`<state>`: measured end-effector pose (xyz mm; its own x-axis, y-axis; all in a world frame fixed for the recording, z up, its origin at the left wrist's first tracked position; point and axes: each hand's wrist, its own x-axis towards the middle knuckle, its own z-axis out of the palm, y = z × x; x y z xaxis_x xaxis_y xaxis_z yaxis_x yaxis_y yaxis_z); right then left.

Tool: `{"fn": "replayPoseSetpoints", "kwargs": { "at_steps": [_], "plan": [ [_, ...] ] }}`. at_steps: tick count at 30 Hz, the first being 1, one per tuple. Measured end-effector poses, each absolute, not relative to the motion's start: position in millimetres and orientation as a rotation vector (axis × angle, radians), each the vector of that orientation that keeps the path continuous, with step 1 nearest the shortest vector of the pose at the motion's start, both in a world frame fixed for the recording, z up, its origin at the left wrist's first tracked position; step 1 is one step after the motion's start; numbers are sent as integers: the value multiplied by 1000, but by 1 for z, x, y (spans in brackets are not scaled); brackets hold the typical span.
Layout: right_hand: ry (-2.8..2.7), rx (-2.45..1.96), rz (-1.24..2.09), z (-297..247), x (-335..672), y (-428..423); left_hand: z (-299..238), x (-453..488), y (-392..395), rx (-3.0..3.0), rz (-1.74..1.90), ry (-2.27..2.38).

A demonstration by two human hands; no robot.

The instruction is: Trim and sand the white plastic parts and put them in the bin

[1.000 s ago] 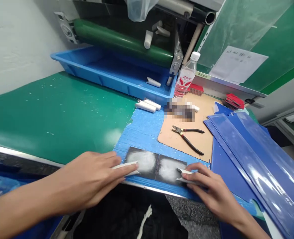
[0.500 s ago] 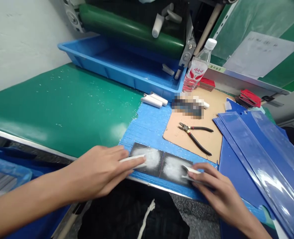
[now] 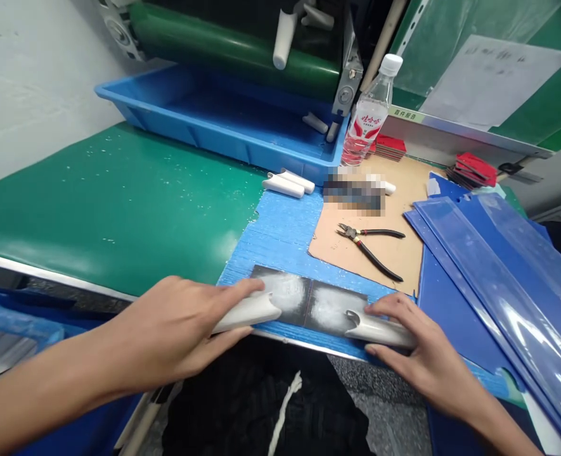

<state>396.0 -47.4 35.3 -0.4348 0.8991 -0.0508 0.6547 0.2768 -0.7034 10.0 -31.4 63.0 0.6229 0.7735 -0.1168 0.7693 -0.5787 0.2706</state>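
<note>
This is a light industrial workshop, set up as a production workbench. The bench is covered with a green work mat point(image 3: 109, 209). A machine with a green roller point(image 3: 227, 54) stands behind a blue plastic tray point(image 3: 223, 142). Diagonal cutting pliers point(image 3: 359, 235) lie on cardboard, blue plastic sheets point(image 3: 499, 278) are stacked alongside, and a paper notice point(image 3: 494, 82) is posted on the green panel point(image 3: 541, 76).
</note>
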Motion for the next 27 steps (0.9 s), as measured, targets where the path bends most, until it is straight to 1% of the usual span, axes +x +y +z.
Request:
{"fn": "replayPoseSetpoints", "kwargs": {
  "at_steps": [3, 8, 12, 14, 18, 21, 23, 27],
  "plan": [
    [-2154, -1477, 985, 43, 393, -34, 70, 18, -30, 2290, 19, 1389],
    [-2065, -1630, 1247, 58, 372, -7, 75, 36, -13, 2114, 35, 1518],
    [-2195, -1636, 1110, 63, 349, 6, 70, 46, 8, 1974, 61, 1531],
    [-2256, -1683, 1092, 63, 349, 8, 69, 43, 13, 1898, 71, 1529],
    [-2140, -1686, 1237, 58, 362, 9, 69, 39, 13, 1762, 108, 1546],
    [-2019, -1580, 1373, 53, 365, 9, 66, 46, 11, 1769, 196, 1470],
    [-1957, -1590, 1460, 51, 369, 8, 64, 47, 8, 1775, 198, 1488],
    [-1888, -1699, 1373, 49, 372, 6, 62, 46, 4, 1783, 179, 1592]
  ]
}}
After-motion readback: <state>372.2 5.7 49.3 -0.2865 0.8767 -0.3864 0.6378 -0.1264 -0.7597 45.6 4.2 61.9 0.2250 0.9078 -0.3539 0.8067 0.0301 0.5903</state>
